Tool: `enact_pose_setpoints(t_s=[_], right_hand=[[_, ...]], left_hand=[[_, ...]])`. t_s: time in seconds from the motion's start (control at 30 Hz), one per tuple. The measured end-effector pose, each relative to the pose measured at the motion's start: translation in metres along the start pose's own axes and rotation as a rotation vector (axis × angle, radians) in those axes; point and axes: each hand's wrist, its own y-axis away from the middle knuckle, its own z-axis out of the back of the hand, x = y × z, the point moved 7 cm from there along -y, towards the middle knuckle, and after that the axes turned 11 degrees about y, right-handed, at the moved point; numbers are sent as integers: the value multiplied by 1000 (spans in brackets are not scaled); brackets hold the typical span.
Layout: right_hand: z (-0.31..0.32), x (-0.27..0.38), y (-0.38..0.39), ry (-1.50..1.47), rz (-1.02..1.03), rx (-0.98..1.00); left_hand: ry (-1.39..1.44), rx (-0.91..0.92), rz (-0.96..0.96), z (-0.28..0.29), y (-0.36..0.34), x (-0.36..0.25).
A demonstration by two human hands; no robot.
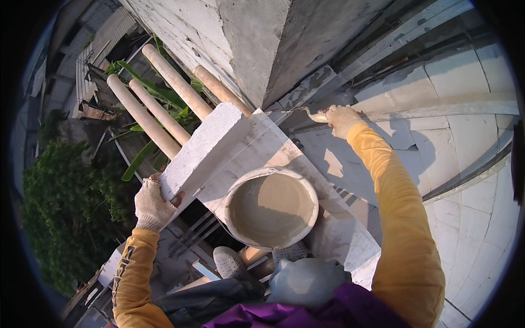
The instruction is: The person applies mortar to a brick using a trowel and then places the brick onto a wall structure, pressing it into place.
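Observation:
My left hand point(156, 203), in a pale knitted work glove, grips the near end of a long white aerated concrete block point(205, 145). The block lies along the left side of a wall top point(350, 232), close to a taut pale string. At the right, my right hand point(343, 120), also gloved, is closed round a trowel point(316, 116). Its thin blade points left towards the wall corner and shows nearly edge-on. Between my arms, a round bucket point(314, 210) of wet grey mortar point(268, 208) stands on the wall top. Both sleeves are yellow.
A grey concrete column point(257, 49) rises beyond the block. Several round wooden poles point(145, 117) stick out at the left, over a drop with green plants point(71, 202). A block wall point(459, 136) lies to the right. My shoes point(228, 262) are below the bucket.

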Motion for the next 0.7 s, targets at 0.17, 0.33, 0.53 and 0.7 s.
enact_pose_setpoints(t_s=[0.17, 0.33, 0.53, 0.7], right_hand=[[1, 5, 11, -110, -39, -6], [-2, 5, 47, -189, -128, -38], [0, -6, 170, -811, -271, 31], [25, 30, 240, -878, 101, -222]], left_hand=[[-21, 42, 61, -1, -2, 0], [-3, 9, 10, -4, -2, -3], [-18, 29, 29, -5, 3, 6], [-21, -11, 15, -1, 6, 7]])
